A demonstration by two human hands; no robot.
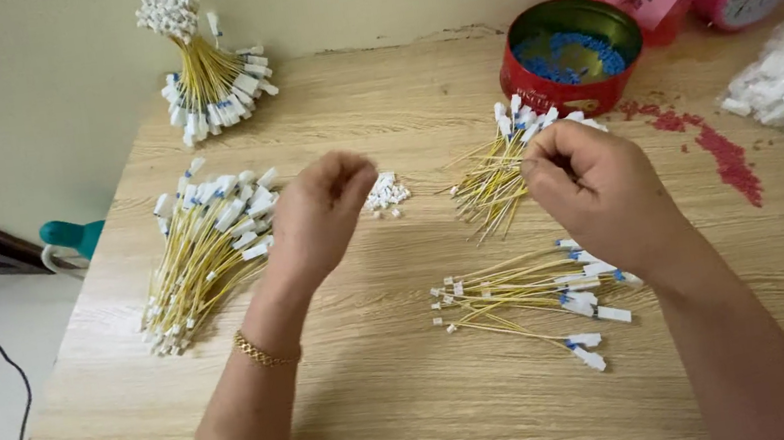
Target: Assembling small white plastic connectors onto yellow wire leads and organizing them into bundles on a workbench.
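Both hands hover mid-table, fingers curled. The left hand (321,214) is loosely clenched, fingertips pinched together; whatever it pinches is too small to tell. The right hand (595,188) is closed too, thumb against forefinger, its grasp likewise hidden. Just right of the left hand lies a small heap of white connectors (387,193). By judgement this is the fitting step: a connector going onto a yellow wire, which calls for fine fingertip alignment. Wires (497,176) lie fanned just left of the right hand; more wires (524,298) below it. Behind that hand, the red tin (572,55) holds blue bits.
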